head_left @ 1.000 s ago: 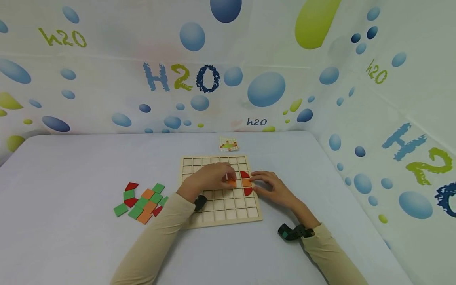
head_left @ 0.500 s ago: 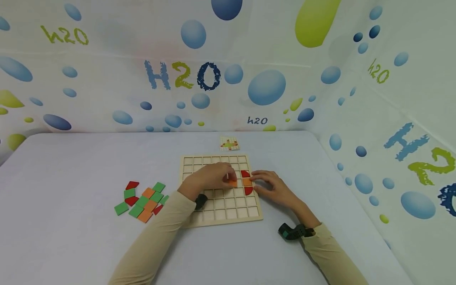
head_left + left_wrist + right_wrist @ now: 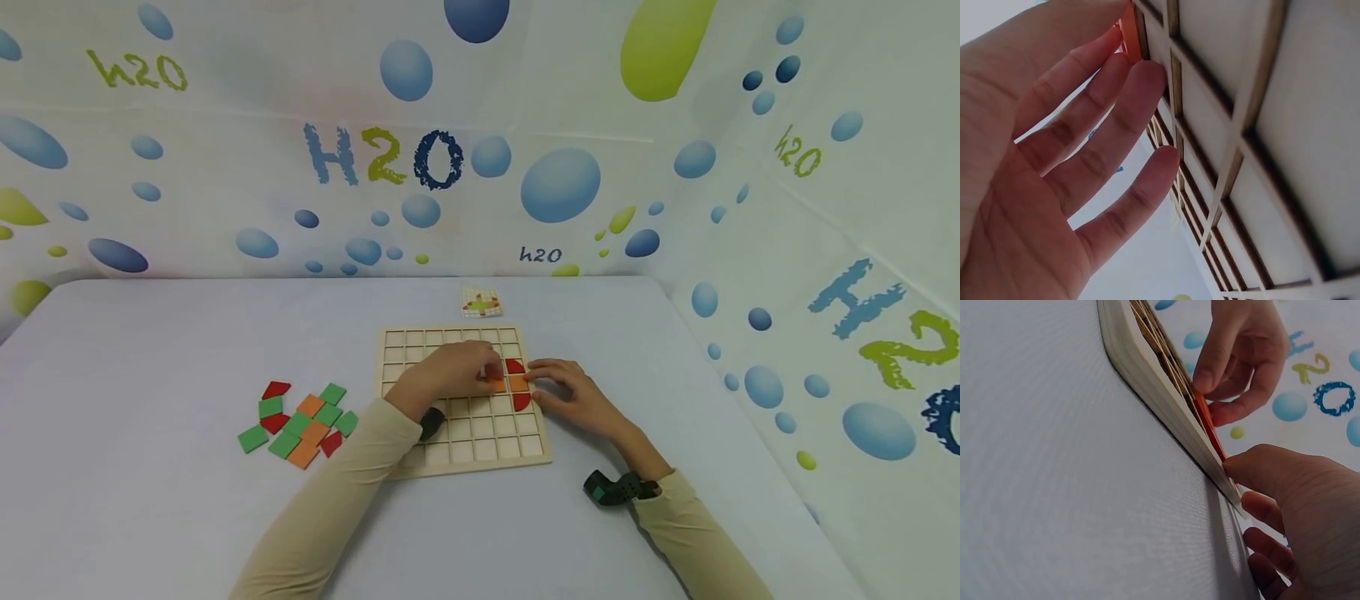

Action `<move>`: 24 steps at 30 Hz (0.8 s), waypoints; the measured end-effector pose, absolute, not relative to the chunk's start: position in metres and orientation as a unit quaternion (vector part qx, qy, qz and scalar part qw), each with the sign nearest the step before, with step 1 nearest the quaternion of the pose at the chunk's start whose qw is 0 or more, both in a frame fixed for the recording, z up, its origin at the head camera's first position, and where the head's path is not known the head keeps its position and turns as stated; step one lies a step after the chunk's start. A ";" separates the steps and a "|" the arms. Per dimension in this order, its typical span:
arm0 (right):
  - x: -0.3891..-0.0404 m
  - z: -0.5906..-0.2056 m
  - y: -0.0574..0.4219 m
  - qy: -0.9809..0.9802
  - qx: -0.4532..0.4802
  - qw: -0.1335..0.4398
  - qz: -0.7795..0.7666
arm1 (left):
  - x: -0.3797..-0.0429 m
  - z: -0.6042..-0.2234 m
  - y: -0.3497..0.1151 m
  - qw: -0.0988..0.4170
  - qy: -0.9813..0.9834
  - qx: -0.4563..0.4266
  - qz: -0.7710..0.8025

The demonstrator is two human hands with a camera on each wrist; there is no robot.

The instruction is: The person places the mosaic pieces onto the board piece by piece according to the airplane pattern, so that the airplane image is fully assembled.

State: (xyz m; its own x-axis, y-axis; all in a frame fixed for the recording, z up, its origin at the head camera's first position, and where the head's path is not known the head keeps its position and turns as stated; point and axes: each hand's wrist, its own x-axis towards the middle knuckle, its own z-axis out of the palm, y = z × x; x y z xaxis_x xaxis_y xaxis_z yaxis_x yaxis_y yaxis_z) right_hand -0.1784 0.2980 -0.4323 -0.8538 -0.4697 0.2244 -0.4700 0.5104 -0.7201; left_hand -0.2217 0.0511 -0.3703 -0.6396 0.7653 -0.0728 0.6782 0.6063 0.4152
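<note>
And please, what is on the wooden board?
On the board, near its right edge, an orange square sits between two red pieces; the left hand pinches another orange tile. What lies beneath that hand and sleeve is hidden.

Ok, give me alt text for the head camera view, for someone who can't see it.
A person's left hand pinches an orange tile at a wooden grid board, while the right hand touches the board's right edge. Loose red, green and orange tiles lie left of the board; a small patterned card lies beyond it.
</note>
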 end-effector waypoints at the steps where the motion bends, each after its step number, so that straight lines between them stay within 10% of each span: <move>1: -0.178 -0.432 0.298 -0.869 0.270 0.001 0.414 | -0.222 -0.370 0.052 0.123 0.888 0.406 0.176; 24: -0.176 -0.427 0.292 -0.876 0.256 0.001 0.409 | -0.226 -0.372 0.037 0.141 0.883 0.405 0.192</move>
State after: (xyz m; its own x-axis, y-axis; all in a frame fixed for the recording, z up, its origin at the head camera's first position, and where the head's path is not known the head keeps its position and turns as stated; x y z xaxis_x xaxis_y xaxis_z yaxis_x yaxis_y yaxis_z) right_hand -0.1760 0.2919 -0.4273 -0.8688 -0.4482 0.2106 -0.4494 0.5347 -0.7157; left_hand -0.2259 0.0372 -0.3721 -0.6319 0.7695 -0.0929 0.6614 0.5978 0.4530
